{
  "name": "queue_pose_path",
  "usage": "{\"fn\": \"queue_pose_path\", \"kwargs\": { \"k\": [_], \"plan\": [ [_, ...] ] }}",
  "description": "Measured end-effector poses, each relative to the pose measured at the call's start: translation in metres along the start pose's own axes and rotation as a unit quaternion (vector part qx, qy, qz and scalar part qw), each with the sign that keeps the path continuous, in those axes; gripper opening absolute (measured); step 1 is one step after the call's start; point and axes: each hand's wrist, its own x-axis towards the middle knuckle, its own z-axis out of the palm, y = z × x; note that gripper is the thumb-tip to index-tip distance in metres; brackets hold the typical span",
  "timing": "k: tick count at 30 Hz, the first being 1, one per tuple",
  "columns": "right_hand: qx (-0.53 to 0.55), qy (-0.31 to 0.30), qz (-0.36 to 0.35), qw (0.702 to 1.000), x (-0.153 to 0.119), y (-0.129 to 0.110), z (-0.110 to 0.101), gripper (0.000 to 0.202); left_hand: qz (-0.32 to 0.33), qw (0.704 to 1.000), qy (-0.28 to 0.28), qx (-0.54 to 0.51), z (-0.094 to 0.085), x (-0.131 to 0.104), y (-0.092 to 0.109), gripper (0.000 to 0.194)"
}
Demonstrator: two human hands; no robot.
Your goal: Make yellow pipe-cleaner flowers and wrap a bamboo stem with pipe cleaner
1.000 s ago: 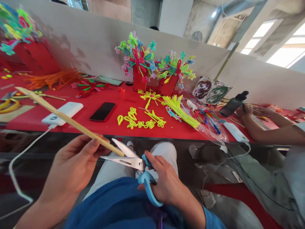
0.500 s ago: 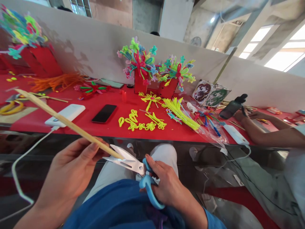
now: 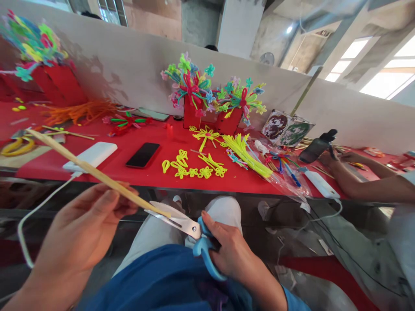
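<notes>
Moved: the blades of the metal scissors with light-blue handles (image 3: 185,226) stand closer together than half a second ago; the left hand (image 3: 78,224) sits farther from them along the long, pale-yellow wooden stick (image 3: 87,168).
Left hand: pinches this one stick, its near end at the blades, above the lap.
Right hand (image 3: 231,246): grasps one pair of scissors by the handles.
Red table (image 3: 181,138): one black rectangular phone (image 3: 142,154), two white plastic power banks (image 3: 92,155).
</notes>
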Motion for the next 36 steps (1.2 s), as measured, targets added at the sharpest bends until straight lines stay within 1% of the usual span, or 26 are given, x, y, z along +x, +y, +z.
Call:
{"fn": "queue_pose_path", "kwargs": {
  "k": [1, 4, 6, 9, 13, 18, 24, 27, 31, 36],
  "plan": [
    [-0.005, -0.001, -0.001, 1.0, 0.0, 0.0, 0.0, 0.061, 0.022, 1.0, 0.015, -0.006, -0.005, 0.003, 0.0, 0.027],
    [-0.01, -0.009, 0.003, 1.0, -0.001, 0.0, -0.002, 0.065, 0.048, 0.999, 0.01, 0.013, -0.017, 0.007, 0.002, 0.017],
    [-0.014, -0.021, 0.013, 1.0, -0.001, 0.0, -0.003, 0.072, 0.048, 0.998, 0.0, 0.026, -0.019, 0.006, 0.003, 0.013],
    [-0.025, -0.043, 0.023, 0.999, 0.0, 0.0, -0.006, 0.079, 0.042, 0.998, 0.001, 0.039, -0.015, 0.003, 0.004, 0.01],
    [-0.03, -0.066, 0.023, 0.997, 0.002, -0.001, -0.007, 0.08, 0.036, 0.999, 0.001, 0.04, -0.011, 0.001, 0.002, 0.011],
    [-0.043, -0.056, 0.031, 0.997, 0.004, -0.002, -0.006, 0.08, 0.038, 0.999, 0.005, 0.032, -0.011, -0.002, -0.005, 0.015],
    [-0.046, -0.054, 0.017, 0.997, 0.004, -0.002, -0.008, 0.076, -0.017, 0.999, 0.008, 0.03, -0.005, -0.007, -0.009, 0.028],
    [-0.05, -0.055, 0.004, 0.997, 0.003, -0.001, -0.007, 0.07, -0.039, 0.999, 0.007, 0.03, -0.003, -0.007, -0.009, 0.033],
    [-0.043, -0.053, -0.016, 0.997, 0.002, 0.002, -0.006, 0.065, -0.043, 0.998, 0.005, 0.034, -0.004, -0.007, -0.008, 0.032],
    [-0.037, -0.05, -0.023, 0.998, 0.001, 0.005, -0.005, 0.064, -0.034, 0.999, -0.004, 0.033, -0.006, -0.008, -0.008, 0.029]
  ]
}}
